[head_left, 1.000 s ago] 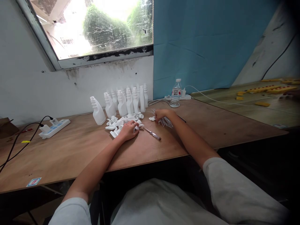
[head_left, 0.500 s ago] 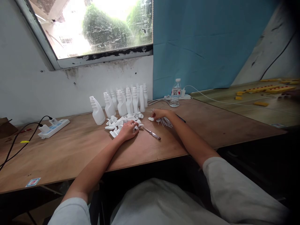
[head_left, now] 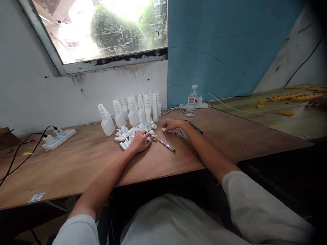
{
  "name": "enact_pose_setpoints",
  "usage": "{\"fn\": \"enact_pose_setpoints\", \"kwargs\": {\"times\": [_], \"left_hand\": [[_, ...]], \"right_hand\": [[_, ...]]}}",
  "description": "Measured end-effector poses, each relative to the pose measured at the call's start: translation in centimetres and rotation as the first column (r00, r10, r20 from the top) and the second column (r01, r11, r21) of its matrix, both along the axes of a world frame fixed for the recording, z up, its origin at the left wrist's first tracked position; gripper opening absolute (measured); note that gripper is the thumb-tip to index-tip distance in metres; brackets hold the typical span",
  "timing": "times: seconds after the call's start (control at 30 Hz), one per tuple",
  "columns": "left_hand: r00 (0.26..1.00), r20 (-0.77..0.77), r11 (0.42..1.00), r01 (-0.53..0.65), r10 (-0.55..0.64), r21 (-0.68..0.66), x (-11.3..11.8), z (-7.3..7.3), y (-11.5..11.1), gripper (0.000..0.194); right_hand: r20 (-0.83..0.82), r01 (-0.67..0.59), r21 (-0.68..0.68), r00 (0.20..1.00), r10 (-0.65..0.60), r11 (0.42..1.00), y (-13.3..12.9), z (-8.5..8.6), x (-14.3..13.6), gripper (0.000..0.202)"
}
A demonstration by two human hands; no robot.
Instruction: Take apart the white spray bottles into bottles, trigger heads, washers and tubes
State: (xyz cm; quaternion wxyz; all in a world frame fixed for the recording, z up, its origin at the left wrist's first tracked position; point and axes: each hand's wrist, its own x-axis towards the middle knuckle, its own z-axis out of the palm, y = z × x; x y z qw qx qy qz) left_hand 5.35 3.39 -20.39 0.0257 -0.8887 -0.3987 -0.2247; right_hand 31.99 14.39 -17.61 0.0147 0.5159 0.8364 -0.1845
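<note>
My left hand (head_left: 141, 141) rests on the table with its fingers curled round a white spray-trigger part, at the right end of a loose pile of white trigger parts (head_left: 125, 136). My right hand (head_left: 172, 125) bends down, fingertips pinched on a small white plastic piece (head_left: 163, 129), mostly covered by the fingers. Beneath and beside that hand lie thin white tubes (head_left: 182, 133). Between the hands, a screwdriver-like tool (head_left: 167, 146) with a clear handle lies on the wood.
White bottles (head_left: 133, 112) without tops stand behind the pile. Farther right are a water bottle (head_left: 191, 103) and a dark phone-like object (head_left: 195, 127). A power strip (head_left: 60, 139) lies at left. Another person's hand (head_left: 316, 102) shows near yellow pieces (head_left: 301, 97) at far right.
My right hand has shifted slightly left, its fingertips now covering more of the small white piece. My left hand stays almost still.
</note>
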Motion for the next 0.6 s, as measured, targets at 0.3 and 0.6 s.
{"fn": "enact_pose_setpoints", "kwargs": {"times": [0.3,0.6], "left_hand": [[0.989,0.145,0.999,0.038,-0.033,-0.028,-0.6,0.7,0.2,0.025],[0.859,0.473,0.93,-0.316,0.198,0.186,-7.3,2.6,3.8,0.015]], "right_hand": [[0.038,0.01,0.015,0.999,-0.01,1.0,-0.4,-0.1,-0.3,0.031],[-0.014,0.003,0.287,1.0,0.001,0.958,-2.4,-0.2,-1.3,0.029]]}}
